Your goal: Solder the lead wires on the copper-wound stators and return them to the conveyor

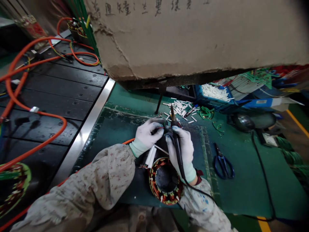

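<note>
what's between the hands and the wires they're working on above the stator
Nothing visible. The left hand already pinches the wires, and the right hand holds the soldering iron with its tip right by them. The stator lies below the hands; the scissors lie off to the side.

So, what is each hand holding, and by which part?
Right hand grips a soldering iron by its black handle. Left hand pinches thin wires near the tip.

Handwritten dark characters ran along the top edge of the cardboard box (193,35), too cut off and smeared to read. No other text was legible.
</note>
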Demonstrator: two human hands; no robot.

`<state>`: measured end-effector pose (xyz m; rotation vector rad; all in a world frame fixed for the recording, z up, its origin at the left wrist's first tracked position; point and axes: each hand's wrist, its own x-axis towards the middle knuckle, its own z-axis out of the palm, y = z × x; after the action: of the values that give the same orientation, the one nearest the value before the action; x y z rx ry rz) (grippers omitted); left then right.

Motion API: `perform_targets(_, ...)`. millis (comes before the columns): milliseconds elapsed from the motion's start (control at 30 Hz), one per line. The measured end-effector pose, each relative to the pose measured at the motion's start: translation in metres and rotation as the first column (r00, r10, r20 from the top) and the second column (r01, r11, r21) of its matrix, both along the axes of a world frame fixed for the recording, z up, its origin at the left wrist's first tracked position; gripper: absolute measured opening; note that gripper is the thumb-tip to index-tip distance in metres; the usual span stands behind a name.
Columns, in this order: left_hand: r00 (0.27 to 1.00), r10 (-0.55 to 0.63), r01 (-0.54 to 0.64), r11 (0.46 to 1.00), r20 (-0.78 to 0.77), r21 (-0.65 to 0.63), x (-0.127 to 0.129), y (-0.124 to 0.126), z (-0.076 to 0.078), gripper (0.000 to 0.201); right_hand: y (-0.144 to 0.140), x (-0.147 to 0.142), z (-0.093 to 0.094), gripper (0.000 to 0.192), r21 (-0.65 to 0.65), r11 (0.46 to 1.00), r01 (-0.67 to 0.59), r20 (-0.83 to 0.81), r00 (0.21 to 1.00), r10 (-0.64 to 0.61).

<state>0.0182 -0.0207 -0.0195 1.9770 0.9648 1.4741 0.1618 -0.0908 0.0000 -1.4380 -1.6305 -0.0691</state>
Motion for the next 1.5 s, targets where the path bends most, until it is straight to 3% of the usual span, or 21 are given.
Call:
perform_targets(533,1.0,-0.003,0.003,0.999,-0.025,-0.039,0.0,0.001,-0.001,0.005,-0.001,0.002,-0.006,0.033,-0.057,0.998,0.006,-0.052,0.999,-0.009)
perform_targets(700,0.999,-0.028,0.029,0.998,0.036,-0.051,0.001,0.001,0.0,0.006,-0.001,0.001,-0.005,0.033,-0.077,0.997,0.016,-0.007,1.0,-0.016)
perform_targets(800,1.0,-0.004,0.006,0.995,0.028,-0.099,0.002,0.002,-0.003,0.006,-0.006,0.005,-0.004,0.028,0.004,1.0,0.027,-0.013,1.0,-0.027)
perform_targets(900,1.0,0.019,-0.02,0.99,-0.007,-0.142,0.002,0.003,-0.006,0.004,-0.017,0.01,-0.002,0.014,0.214,0.975,0.059,-0.121,0.992,-0.033)
perform_targets(967,1.0,0.014,-0.015,0.989,-0.01,-0.146,0.002,0.003,-0.007,0.003,-0.024,0.012,0.0,0.015,0.312,0.947,0.073,-0.161,0.987,-0.023)
perform_targets(1067,1.0,0.011,-0.011,0.991,0.002,-0.132,0.001,0.003,-0.007,0.004,-0.029,0.012,0.004,0.027,0.311,0.949,0.042,-0.138,0.99,0.002)
perform_targets(1200,1.0,0.009,-0.008,0.992,0.007,-0.126,0.002,0.002,-0.006,0.005,-0.026,0.011,0.006,0.022,0.322,0.947,-0.012,-0.117,0.992,0.053)
perform_targets(1500,1.0,0.012,-0.011,0.995,0.008,-0.095,0.002,0.002,-0.006,0.006,-0.031,0.012,0.004,0.026,0.27,0.963,0.009,-0.086,0.996,0.015)
